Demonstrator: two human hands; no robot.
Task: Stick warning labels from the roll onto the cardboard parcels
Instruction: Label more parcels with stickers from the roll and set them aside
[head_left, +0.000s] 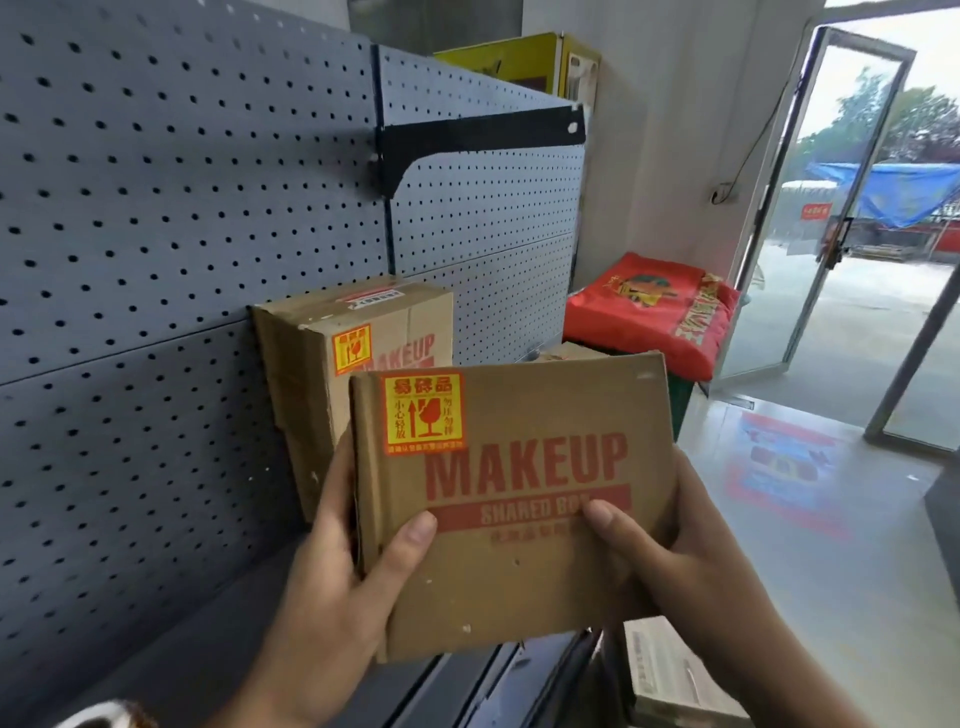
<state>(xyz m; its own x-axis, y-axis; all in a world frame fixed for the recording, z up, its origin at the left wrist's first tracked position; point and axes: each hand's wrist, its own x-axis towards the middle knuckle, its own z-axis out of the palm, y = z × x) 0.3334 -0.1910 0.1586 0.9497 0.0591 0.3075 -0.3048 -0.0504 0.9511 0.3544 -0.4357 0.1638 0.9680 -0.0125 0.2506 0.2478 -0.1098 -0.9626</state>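
Altogether two parcels (519, 571) (374, 322), two labels (423, 413) (351, 349), two hands (332, 597) (691, 561)

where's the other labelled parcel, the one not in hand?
Head view, left of centre: the second parcel stands on the shelf against the pegboard, just behind and left of the held parcel, its warning label facing the camera.

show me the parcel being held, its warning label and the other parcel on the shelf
held parcel (519, 577): head view, bare cardboard below the red print.
warning label (423, 413): head view, the glass symbol in its middle.
shelf parcel (298, 415): head view, its left side face.
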